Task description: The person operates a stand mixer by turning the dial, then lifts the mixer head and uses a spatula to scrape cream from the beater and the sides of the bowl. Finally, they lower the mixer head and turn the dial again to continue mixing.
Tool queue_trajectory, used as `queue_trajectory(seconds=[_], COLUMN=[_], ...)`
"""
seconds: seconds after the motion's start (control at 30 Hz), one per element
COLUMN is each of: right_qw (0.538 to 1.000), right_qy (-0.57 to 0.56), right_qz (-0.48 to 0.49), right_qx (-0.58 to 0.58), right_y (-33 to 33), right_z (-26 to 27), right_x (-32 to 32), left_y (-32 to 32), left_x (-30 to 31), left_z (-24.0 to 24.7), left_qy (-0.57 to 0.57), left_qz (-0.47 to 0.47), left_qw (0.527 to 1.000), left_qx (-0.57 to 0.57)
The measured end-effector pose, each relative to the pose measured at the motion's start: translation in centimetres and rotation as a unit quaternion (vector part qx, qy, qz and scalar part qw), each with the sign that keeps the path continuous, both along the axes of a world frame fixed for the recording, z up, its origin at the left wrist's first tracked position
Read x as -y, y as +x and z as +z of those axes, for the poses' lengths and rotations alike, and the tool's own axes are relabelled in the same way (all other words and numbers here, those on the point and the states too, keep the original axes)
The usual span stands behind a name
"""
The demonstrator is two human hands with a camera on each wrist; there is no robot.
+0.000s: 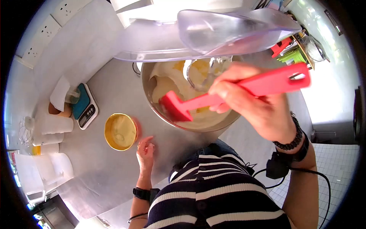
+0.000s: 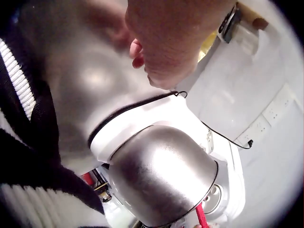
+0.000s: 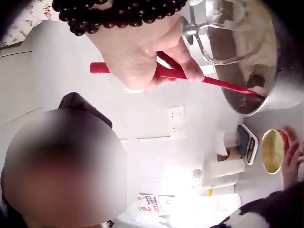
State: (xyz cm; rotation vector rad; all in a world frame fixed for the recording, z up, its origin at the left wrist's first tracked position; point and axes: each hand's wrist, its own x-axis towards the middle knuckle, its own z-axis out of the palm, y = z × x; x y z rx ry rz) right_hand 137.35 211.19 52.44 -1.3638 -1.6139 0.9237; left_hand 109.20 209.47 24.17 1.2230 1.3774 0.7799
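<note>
My right hand (image 1: 263, 108) grips the handle of a red spatula (image 1: 274, 82). The spatula's blade is down inside a steel mixing bowl (image 2: 161, 175), at the inner wall on the side near me. Pale cream-coloured mixture (image 1: 202, 121) with yellow patches lies in the bowl. A metal beater (image 1: 189, 72) hangs over the mixture, beyond the blade. My left hand (image 1: 145, 154) is low over the table with loosely bent fingers and nothing held. Close to its fingertips stands a tub (image 1: 108, 131), yellow inside and red outside, with some pale residue in it.
Above the bowl's far side is a clear plastic guard (image 1: 213, 34). The bowl sits on a white stand mixer (image 2: 137, 121). Left on the table are a kitchen scale (image 1: 91, 110), white containers (image 1: 61, 166) and a whisk (image 1: 26, 131). A cable (image 1: 324, 183) trails from my right wrist.
</note>
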Motion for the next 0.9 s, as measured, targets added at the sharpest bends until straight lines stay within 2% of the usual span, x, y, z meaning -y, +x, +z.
queue_trajectory(seconds=[0.03, 0.17, 0.27, 0.3, 0.4, 0.57, 0.67, 0.73, 0.77, 0.9], right_qw=[0.998, 0.989, 0.981, 0.969, 0.974, 0.951, 0.962, 0.964, 0.958, 0.932], right_qy=[-0.049, -0.135, -0.027, 0.043, 0.06, 0.067, 0.029, -0.056, -0.018, -0.046], right_qz=[-0.001, 0.062, 0.147, 0.169, 0.162, 0.252, 0.238, 0.225, 0.258, 0.297], right_qx=[-0.047, -0.024, 0.123, 0.174, 0.147, 0.167, 0.134, 0.133, 0.127, 0.204], right_y=[-0.1, 2.3, 4.7, 5.6, 6.8, 8.3, 8.4, 8.5, 8.8, 9.3], right_z=[-0.3, -0.5, -1.5, -1.8, -0.5, 3.1, 3.1, 2.7, 2.2, 2.4], right_x=[-0.1, -0.6, -1.0, -1.3, -1.9, -2.8, -2.8, -2.7, -3.2, -4.3], left_y=[0.1, 0.1, 0.2, 0.3, 0.6, 0.4, 0.3, 0.2, 0.1, 0.4], left_x=[0.0, 0.3, 0.4, 0.4, 0.5, 0.7, 0.7, 0.6, 0.6, 0.5], left_z=[0.1, 0.0, 0.3, 0.4, 0.1, -0.1, -0.3, -0.4, -0.5, -0.2], left_qy=[0.001, 0.007, 0.007, 0.005, 0.011, -0.002, -0.013, -0.016, -0.014, -0.016], left_qz=[-0.001, 0.014, 0.006, 0.001, 0.019, 0.023, 0.014, 0.009, 0.008, 0.034], left_qw=[1.0, 1.0, 1.0, 0.999, 1.0, 1.0, 1.0, 1.0, 1.0, 0.999], left_qx=[0.002, 0.002, -0.021, -0.033, -0.013, -0.012, -0.02, -0.021, -0.02, 0.006])
